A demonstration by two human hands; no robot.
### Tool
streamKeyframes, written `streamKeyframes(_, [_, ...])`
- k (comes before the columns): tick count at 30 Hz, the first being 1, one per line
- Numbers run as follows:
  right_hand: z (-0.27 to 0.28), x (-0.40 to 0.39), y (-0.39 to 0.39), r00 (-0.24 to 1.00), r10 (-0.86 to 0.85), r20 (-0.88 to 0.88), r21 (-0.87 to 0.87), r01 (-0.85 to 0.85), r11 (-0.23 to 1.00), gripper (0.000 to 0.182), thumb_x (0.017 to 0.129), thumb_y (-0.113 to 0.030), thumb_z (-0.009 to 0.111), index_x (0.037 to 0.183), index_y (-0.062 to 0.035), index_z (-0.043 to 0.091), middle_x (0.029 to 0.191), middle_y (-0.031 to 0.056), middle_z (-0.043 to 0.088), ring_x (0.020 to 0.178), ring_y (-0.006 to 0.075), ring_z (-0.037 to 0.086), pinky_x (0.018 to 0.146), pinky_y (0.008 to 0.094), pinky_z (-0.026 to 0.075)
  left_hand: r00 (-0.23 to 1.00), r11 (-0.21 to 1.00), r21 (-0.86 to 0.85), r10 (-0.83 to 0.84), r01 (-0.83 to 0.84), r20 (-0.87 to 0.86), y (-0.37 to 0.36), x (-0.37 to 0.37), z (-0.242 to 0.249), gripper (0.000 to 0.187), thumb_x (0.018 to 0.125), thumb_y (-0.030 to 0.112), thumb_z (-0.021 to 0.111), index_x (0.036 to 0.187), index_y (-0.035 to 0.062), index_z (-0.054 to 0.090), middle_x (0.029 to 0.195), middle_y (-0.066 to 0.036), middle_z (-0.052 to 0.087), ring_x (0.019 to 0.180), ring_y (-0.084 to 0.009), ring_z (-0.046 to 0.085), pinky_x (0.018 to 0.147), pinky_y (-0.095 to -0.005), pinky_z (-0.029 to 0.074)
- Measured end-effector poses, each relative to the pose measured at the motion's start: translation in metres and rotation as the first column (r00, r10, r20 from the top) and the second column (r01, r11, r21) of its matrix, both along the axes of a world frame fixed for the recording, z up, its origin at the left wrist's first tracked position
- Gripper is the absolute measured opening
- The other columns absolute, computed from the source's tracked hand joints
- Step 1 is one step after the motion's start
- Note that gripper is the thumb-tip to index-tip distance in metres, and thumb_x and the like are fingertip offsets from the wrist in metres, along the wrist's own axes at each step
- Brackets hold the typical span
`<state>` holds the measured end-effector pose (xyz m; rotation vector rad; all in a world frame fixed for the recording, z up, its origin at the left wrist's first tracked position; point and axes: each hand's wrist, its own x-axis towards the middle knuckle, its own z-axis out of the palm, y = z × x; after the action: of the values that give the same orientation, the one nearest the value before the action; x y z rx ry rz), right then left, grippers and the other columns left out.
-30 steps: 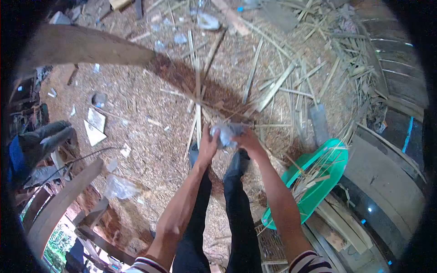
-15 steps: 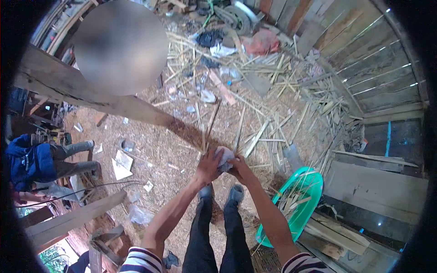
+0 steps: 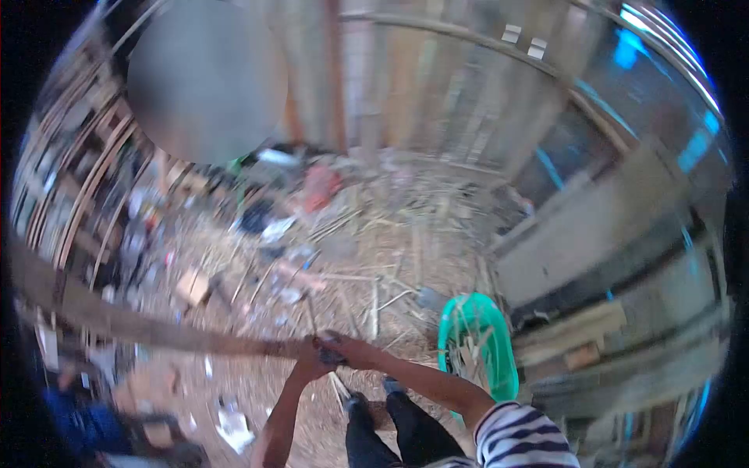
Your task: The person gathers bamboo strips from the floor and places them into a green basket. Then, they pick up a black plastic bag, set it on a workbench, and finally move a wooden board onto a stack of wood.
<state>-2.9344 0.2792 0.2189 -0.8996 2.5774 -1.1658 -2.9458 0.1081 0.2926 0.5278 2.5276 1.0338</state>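
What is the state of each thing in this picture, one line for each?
Left hand: closed, pressed against the right hand.
Right hand: closed, grip on a small bundle, mostly hidden.
Green chair: tipped over, sticks lying in it.
Wooden beam: slanted, unbroken.
Ground: littered with sticks and scraps, blurred.

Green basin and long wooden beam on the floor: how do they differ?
The green basin is bright, rounded and holds pale strips, right of the hands; the wooden beam is brown, long and straight, running left from them. Both lie amid floor litter.
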Motion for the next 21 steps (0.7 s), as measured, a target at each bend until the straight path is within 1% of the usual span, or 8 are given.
streamKeyframes(2, [0.039, 0.016, 0.020, 0.995, -0.096, -0.028, -0.023, 0.095, 0.995, 0.081, 0.069, -0.005, 0.070, 0.138, -0.0217, 0.032, 0.136, 0.0198, 0.034, 0.116, 0.0387, 0.047, 0.098, 0.0424, 0.041, 0.998, 1.000, -0.016, -0.014, 0.015, 0.056, 0.005, 0.004, -0.006, 0.082, 0.053, 0.020, 0.084, 0.119, 0.0010, 0.040, 0.110, -0.018, 0.052, 0.101, -0.0360, 0.055, 0.088, -0.0407, 0.045])
streamKeyframes(4, [0.067, 0.042, 0.035, 0.979, -0.205, 0.019, -0.042, 0.205, 0.978, 0.084, 0.065, 0.000, 0.069, 0.137, -0.0185, 0.031, 0.134, 0.0200, 0.035, 0.114, 0.0394, 0.049, 0.097, 0.0419, 0.042, 0.962, 0.921, 0.291, -0.220, 0.260, -0.164, 0.016, 0.004, -0.014, 0.080, 0.057, 0.020, 0.082, 0.120, 0.0022, 0.037, 0.112, -0.020, 0.048, 0.103, -0.0384, 0.054, 0.088, -0.0411, 0.045])
streamKeyframes(7, [0.096, 0.102, 0.064, 0.918, -0.397, 0.011, 0.033, 0.397, 0.917, 0.088, 0.066, 0.003, 0.067, 0.140, -0.0215, 0.025, 0.139, 0.0208, 0.029, 0.121, 0.0406, 0.040, 0.101, 0.0412, 0.037, 0.910, 0.917, 0.036, -0.389, 0.397, -0.145, 0.063, 0.034, 0.023, 0.078, 0.060, 0.020, 0.081, 0.121, 0.0030, 0.037, 0.117, -0.020, 0.045, 0.107, -0.0396, 0.051, 0.089, -0.0417, 0.045])
streamKeyframes(9, [0.119, 0.151, 0.077, 0.834, -0.551, 0.028, 0.060, 0.549, 0.834, 0.084, 0.067, -0.001, 0.067, 0.140, -0.0146, 0.026, 0.136, 0.0201, 0.034, 0.121, 0.0398, 0.041, 0.101, 0.0410, 0.037, 0.859, 0.843, 0.190, -0.463, 0.503, -0.217, 0.092, 0.076, 0.071, 0.081, 0.060, 0.019, 0.081, 0.126, 0.0039, 0.036, 0.118, -0.021, 0.046, 0.108, -0.0391, 0.049, 0.089, -0.0425, 0.044])
streamKeyframes(13, [0.073, 0.253, 0.086, 0.482, -0.876, 0.007, 0.011, 0.876, 0.482, 0.089, 0.063, -0.008, 0.070, 0.139, -0.0066, 0.024, 0.125, 0.0236, 0.043, 0.115, 0.0406, 0.045, 0.098, 0.0445, 0.039, 0.631, 0.584, 0.239, -0.728, 0.775, -0.268, 0.146, 0.133, 0.058, 0.072, 0.060, 0.014, 0.079, 0.121, 0.0037, 0.044, 0.116, -0.019, 0.048, 0.106, -0.0371, 0.051, 0.091, -0.0416, 0.043])
streamKeyframes(16, [0.076, 0.331, 0.093, 0.382, -0.915, -0.130, -0.126, 0.909, 0.397, 0.088, 0.062, -0.007, 0.070, 0.138, -0.0062, 0.026, 0.125, 0.0248, 0.043, 0.114, 0.0422, 0.045, 0.096, 0.0459, 0.039, 0.459, 0.414, 0.211, -0.850, 0.885, -0.259, 0.174, 0.190, 0.072, 0.067, 0.058, 0.013, 0.079, 0.116, 0.0037, 0.049, 0.113, -0.019, 0.051, 0.105, -0.0366, 0.051, 0.091, -0.0414, 0.043])
streamKeyframes(18, [0.099, 0.389, 0.085, 0.186, -0.980, 0.069, -0.053, 0.982, 0.182, 0.073, 0.065, -0.007, 0.068, 0.130, -0.0015, 0.035, 0.123, 0.0253, 0.046, 0.115, 0.0411, 0.044, 0.096, 0.0455, 0.038, 0.367, 0.319, 0.204, -0.887, 0.926, -0.280, 0.191, 0.229, 0.068, 0.064, 0.057, 0.013, 0.080, 0.114, 0.0045, 0.051, 0.109, -0.018, 0.053, 0.105, -0.0375, 0.051, 0.090, -0.0423, 0.043])
streamKeyframes(21, [0.111, 0.464, 0.063, -0.078, -0.997, -0.019, -0.038, 0.996, -0.077, 0.072, 0.065, -0.009, 0.069, 0.128, -0.0010, 0.036, 0.120, 0.0273, 0.046, 0.114, 0.0419, 0.045, 0.096, 0.0451, 0.039, 0.141, 0.056, 0.237, -0.921, 0.970, -0.362, 0.210, 0.293, 0.098, 0.062, 0.057, 0.011, 0.079, 0.112, 0.0038, 0.052, 0.111, -0.017, 0.053, 0.105, -0.0375, 0.051, 0.089, -0.0425, 0.043])
